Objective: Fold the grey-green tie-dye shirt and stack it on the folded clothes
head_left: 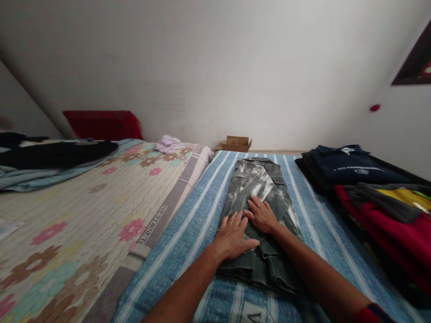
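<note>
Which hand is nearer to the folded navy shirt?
Right. The right hand lies on the grey garment, left of the navy shirt; the left hand rests on that garment, farther left.

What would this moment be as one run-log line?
left hand: palm down on grey garment | right hand: palm down on it | grey garment: folded, on blue striped sheet

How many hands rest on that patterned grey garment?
2: the left hand on the garment, and the right hand to its right, slightly farther up.
</note>
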`<state>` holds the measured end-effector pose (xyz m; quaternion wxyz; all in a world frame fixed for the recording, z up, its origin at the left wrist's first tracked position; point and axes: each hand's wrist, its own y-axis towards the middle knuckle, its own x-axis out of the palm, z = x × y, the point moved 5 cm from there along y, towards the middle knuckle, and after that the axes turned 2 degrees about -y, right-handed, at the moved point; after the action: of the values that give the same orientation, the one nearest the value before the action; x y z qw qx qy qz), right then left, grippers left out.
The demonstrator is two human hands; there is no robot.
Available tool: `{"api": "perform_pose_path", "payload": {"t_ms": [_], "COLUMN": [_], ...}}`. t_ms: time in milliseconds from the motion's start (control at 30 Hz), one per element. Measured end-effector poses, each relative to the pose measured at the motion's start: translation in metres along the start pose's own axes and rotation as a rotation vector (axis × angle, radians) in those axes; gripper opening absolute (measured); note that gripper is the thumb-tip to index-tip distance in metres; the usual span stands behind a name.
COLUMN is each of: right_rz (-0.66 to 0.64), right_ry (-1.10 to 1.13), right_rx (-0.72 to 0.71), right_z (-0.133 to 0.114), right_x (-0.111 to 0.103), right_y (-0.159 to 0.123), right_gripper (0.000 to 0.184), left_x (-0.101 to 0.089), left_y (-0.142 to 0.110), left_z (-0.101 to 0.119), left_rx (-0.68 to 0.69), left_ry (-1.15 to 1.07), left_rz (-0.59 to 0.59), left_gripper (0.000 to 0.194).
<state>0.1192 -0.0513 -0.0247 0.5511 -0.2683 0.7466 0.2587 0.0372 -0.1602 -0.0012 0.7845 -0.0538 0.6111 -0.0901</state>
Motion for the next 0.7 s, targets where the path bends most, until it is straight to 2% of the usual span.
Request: {"api": "perform_pose_path", "payload": {"t_ms": [167,333,567,700], "right_rz": [0.038,0.085,0.171,0.253], "right_ry": [0.039,0.170,0.250,0.215], "right_rx": [-0.036,-0.158,-0.211,-0.217], "right_z": [-0.011,-0.038,-0.065,-0.071], "right_x": [-0.020,-0.039,-0.040,-0.035], "right_y": [-0.019,-0.062,-0.110,-0.121], "right_gripper": [0.046,0.029,0.017,0.028], "left_x": [0.000,0.001,0.002,0.002], "left_y": [0.000,0.001,0.000,0.000], "left_z": [0.000,-0.001,-0.002,-0.002], "left_rx": [0.004,0.013,0.023,0.016], "left_ry": [-0.004,0.005,0.091,0.108], "left_rz": [0.002,0.018,-0.020,-0.020], "left_gripper": [0.088,0.080,0.061,0.061]}}
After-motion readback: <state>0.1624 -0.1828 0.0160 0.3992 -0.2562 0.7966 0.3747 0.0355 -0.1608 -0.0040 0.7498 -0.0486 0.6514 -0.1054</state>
